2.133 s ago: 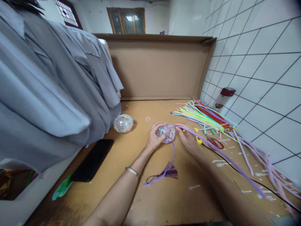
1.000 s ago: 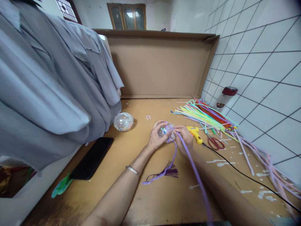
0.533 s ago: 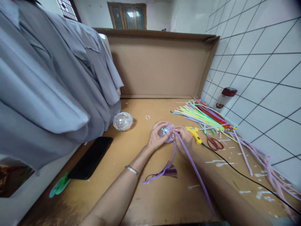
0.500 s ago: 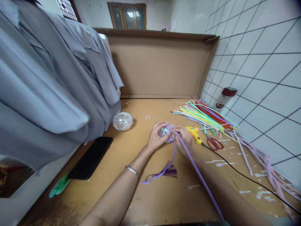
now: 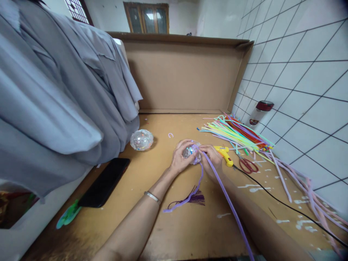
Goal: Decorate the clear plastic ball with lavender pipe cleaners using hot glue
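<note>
My left hand [image 5: 181,155] is closed around a clear faceted ball [image 5: 190,152] with purple strands wrapped on it. At the ball's right side, my right hand [image 5: 211,158] pinches a purple pipe cleaner [image 5: 227,197], whose long end runs down toward the table's front edge. Another purple length [image 5: 201,175] hangs from the ball and curves down to a dark purple tassel [image 5: 197,197] on the table. The fingertips hide part of the ball. A second clear faceted ball [image 5: 141,140] rests to the left, apart from both hands.
A yellow glue gun [image 5: 225,156] with a black cord lies right of my hands, beside red-handled scissors [image 5: 248,165]. Behind them spreads a bundle of coloured pipe cleaners [image 5: 233,132]. A black phone [image 5: 106,183] lies left, near grey cloth [image 5: 67,90]. A jar [image 5: 261,112] stands by the tiles.
The long free end of the purple pipe cleaner has swung slightly left at the bottom. Both hands stay at the ball in nearly the same pose.
</note>
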The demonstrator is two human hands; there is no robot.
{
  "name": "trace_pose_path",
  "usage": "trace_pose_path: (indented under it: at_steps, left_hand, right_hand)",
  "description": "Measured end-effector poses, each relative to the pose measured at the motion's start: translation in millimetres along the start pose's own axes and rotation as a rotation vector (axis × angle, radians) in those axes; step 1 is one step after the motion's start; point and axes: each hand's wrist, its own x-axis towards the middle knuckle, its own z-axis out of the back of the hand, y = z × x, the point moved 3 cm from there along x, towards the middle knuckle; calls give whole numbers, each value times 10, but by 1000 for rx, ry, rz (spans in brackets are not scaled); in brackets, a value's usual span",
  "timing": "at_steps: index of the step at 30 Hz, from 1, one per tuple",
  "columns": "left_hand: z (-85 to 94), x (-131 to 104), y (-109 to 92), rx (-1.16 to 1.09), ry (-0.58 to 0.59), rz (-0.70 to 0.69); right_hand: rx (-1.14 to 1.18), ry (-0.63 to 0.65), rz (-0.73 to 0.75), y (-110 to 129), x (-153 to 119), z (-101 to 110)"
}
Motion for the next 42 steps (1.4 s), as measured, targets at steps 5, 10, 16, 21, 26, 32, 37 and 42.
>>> trace_pose_path:
  at_steps: [5, 10, 16, 21, 26, 32, 37, 42]
  left_hand:
    - [-2, -4, 10, -7, 3, 11]
    - [-1, -3, 22, -10, 5, 12]
    - [-3, -6, 23, -19, 11, 12]
    - [-9, -9, 38, -26, 13, 13]
    - [-7, -6, 43, -22, 21, 30]
    - [-7, -3, 56, -35, 8, 32]
    - [-12, -6, 66, -43, 4, 37]
    - [-28, -19, 90, -91, -15, 109]
  right_hand:
    - [15, 7, -3, -9, -10, -2]
    - [28, 53, -32, -41, -36, -20]
    - [79, 64, -43, -80, -49, -33]
    - [80, 76, -61, -48, -14, -18]
    - [99, 102, -105, -11, 18, 6]
    - [68, 55, -112, -16, 30, 21]
    - [68, 3, -121, -18, 26, 25]
    - [60, 27, -228, -35, 44, 58]
